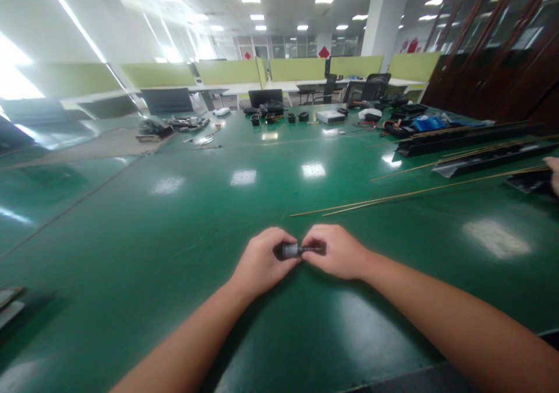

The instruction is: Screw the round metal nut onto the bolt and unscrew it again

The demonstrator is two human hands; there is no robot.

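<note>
Just above the green tabletop, my left hand (261, 260) is closed around a small dark cylinder with a thin shaft (290, 251), its wider grey-black body showing between thumb and fingers. My right hand (341, 252) pinches the thin end, which points to the right. The two hands nearly meet, and the piece lies roughly level between them. Its exact kind is too small and blurred to tell, and the fingers cover both of its ends. Beyond my hands, thin brass-coloured rods (371, 202) rest on the table.
Black channel-shaped bars (463, 138) and more rods lie at the right, where another person's hand (554, 174) reaches in at the edge. Along the far side are small black parts (291, 117), a white box (330, 116) and a blue item (428, 123). A flat stack (11, 305) sits at the left edge.
</note>
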